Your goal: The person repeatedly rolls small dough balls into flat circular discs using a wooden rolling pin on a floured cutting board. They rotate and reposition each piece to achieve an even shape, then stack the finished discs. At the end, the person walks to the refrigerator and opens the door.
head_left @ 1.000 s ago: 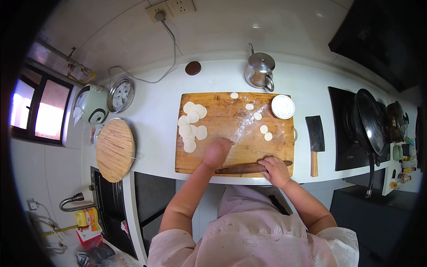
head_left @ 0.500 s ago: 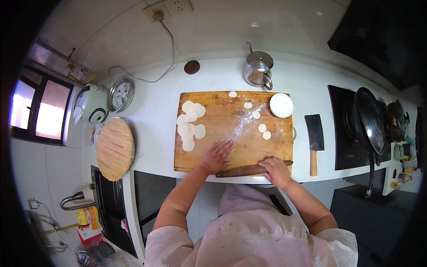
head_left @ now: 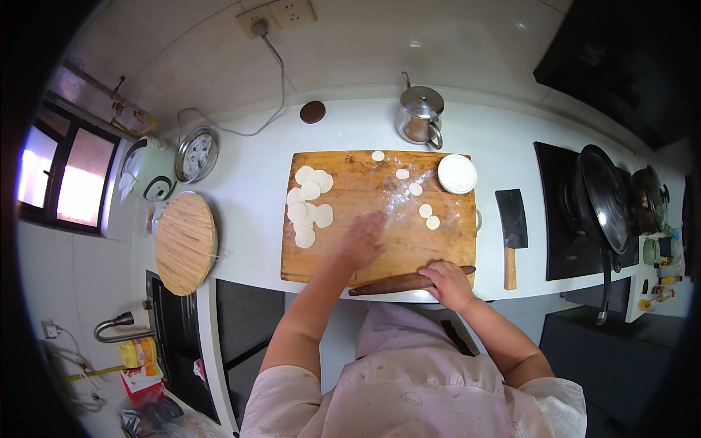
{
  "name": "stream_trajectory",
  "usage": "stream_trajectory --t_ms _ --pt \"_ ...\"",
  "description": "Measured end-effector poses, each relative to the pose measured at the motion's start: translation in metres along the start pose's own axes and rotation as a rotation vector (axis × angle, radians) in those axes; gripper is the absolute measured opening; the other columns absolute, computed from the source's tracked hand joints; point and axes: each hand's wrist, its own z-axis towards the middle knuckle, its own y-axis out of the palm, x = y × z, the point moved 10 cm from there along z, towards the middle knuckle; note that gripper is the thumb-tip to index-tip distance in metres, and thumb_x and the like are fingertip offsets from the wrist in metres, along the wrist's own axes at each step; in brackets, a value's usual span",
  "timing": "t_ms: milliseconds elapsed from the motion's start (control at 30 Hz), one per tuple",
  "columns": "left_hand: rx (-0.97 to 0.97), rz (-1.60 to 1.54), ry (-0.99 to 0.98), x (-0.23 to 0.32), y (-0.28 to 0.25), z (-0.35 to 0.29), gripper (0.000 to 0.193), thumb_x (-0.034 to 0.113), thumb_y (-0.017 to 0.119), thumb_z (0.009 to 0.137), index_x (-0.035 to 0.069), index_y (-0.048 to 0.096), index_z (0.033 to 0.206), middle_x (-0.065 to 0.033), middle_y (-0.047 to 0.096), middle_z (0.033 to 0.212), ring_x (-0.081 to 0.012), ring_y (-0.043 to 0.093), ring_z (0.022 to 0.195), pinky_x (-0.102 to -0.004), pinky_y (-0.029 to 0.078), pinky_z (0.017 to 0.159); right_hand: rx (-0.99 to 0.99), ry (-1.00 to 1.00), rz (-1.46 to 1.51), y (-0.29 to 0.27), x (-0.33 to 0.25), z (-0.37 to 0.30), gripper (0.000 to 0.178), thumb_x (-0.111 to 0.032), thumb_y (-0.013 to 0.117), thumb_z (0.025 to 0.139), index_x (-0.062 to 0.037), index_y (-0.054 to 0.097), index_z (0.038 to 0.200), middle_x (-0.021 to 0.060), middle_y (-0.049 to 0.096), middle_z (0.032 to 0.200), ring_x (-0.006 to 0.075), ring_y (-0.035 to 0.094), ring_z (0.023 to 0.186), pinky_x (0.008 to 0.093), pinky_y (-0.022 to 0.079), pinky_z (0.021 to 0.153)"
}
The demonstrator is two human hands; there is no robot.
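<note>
On a floured wooden board [head_left: 380, 252] lie several thin round dough wrappers [head_left: 304, 235], overlapping at its left side. Several smaller dough discs [head_left: 426, 211] are scattered toward the right. My right hand [head_left: 448, 283] grips a dark tapered rolling pin [head_left: 387, 284] along the board's near edge. Over the middle of the board, my left hand [head_left: 363, 239] is smeared by motion, so its fingers and anything under them cannot be made out. At the board's upper right sits a white bowl of flour [head_left: 457, 174].
A cleaver [head_left: 511, 226] lies right of the board, beside a black cooktop [head_left: 555, 252] with a lidded pan [head_left: 604, 197]. Behind the board stands a steel pot [head_left: 421, 117]. To the left are a round slatted lid [head_left: 186, 244], a metal bowl [head_left: 196, 155] and a white appliance [head_left: 148, 168].
My left hand has moved slightly away from me over the board and become blurred. My right hand stays on the rolling pin. The whole view has shifted a little.
</note>
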Motion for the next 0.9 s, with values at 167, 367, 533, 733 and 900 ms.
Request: stream_trajectory --t_ms 167,367,533,733,900 --pt "-0.113 -0.084 0.201 0.038 -0.004 -0.010 0.078 0.041 0.057 0.096 0.006 0.025 0.157 -0.0107 0.025 0.165 -0.0259 0.019 0.153 -0.0505 0.012 0.125 -0.010 -0.011 -0.015 -0.003 -0.001 -0.004 0.048 -0.012 0.076 0.074 -0.0140 0.064 0.121 0.0062 0.060 0.110 0.0287 0.058 0.107 0.0420 0.046 0.095" --pt "0.268 -0.256 -0.086 -0.018 -0.037 -0.046 0.075 0.036 0.060 0.095 0.006 0.029 0.156 -0.0115 0.027 0.164 -0.0271 0.024 0.152 -0.0531 0.016 0.123 0.047 0.006 -0.073 -0.011 0.002 0.009 0.050 -0.010 0.076 0.074 -0.0130 0.063 0.122 0.0065 0.060 0.112 0.0288 0.057 0.108 0.0415 0.046 0.094" --pt "0.285 -0.182 -0.133 0.007 -0.049 -0.070 0.073 0.030 0.060 0.094 0.004 0.030 0.155 -0.0154 0.029 0.162 -0.0326 0.027 0.150 -0.0563 0.018 0.121 0.159 0.004 -0.107 -0.019 -0.001 0.044 0.050 -0.011 0.076 0.074 -0.0114 0.062 0.123 0.0060 0.060 0.114 0.0284 0.057 0.110 0.0414 0.046 0.095" --pt "0.326 -0.150 -0.222 0.002 -0.031 -0.058 0.074 0.035 0.059 0.095 0.002 0.030 0.154 -0.0175 0.031 0.161 -0.0351 0.028 0.150 -0.0583 0.020 0.120 0.173 -0.045 -0.289 -0.019 -0.011 0.084 0.055 -0.030 0.071 0.086 -0.0090 0.056 0.135 0.0100 0.048 0.146 0.0312 0.040 0.139 0.0448 0.035 0.116" --pt "0.349 -0.120 -0.343 -0.032 -0.037 -0.017 0.076 0.040 0.058 0.096 0.002 0.029 0.155 -0.0184 0.030 0.161 -0.0369 0.028 0.149 -0.0580 0.022 0.119 0.151 0.118 -0.347 -0.017 0.023 0.128 0.066 -0.043 0.062 0.093 -0.0080 0.045 0.147 0.0105 0.035 0.158 0.0331 0.029 0.147 0.0473 0.026 0.121"
